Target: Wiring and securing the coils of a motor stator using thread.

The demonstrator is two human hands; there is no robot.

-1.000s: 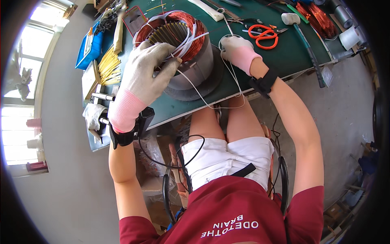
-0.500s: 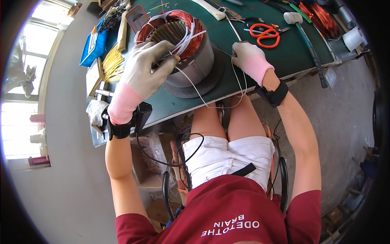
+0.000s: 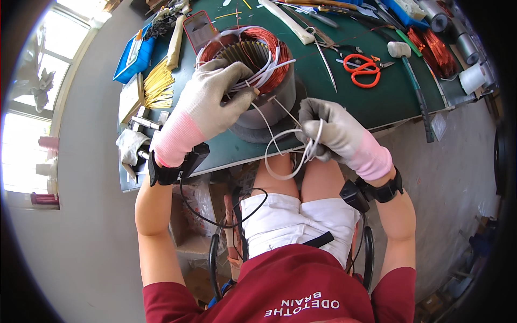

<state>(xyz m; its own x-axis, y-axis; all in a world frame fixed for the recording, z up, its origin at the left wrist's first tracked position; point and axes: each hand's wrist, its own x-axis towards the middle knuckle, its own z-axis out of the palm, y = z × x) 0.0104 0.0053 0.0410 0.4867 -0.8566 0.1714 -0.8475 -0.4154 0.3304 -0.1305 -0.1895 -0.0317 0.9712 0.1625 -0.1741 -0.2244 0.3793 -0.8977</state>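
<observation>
A motor stator (image 3: 280,105) with copper windings (image 3: 280,72) and white sleeves stands upright on a dark round base at the table's near edge. My left hand (image 3: 218,94), gloved in grey and pink, lies over the stator's near-left rim. Its thumb presses at the spot where a white cord (image 3: 264,118) comes out; the fingertips are partly hidden. Off the stator's right side, my gloved right hand (image 3: 331,132) is closed on loops of that cord above my lap. A straight pale strand runs from this hand toward the stator wall. A ringed metal spike (image 3: 325,64) lies on the table.
Orange-handled scissors (image 3: 362,70), a white-headed mallet (image 3: 412,75) and copper wire bundles (image 3: 433,51) lie to the right. Yellow strips (image 3: 158,83), a blue tray (image 3: 134,56) and a phone (image 3: 199,29) are at the left. A black cable (image 3: 215,222) hangs near my left wrist.
My right hand has left the metal spike, come nearer to me and gathered the white cord into loops. My left hand stays at the stator's rim. The view has shifted slightly.
</observation>
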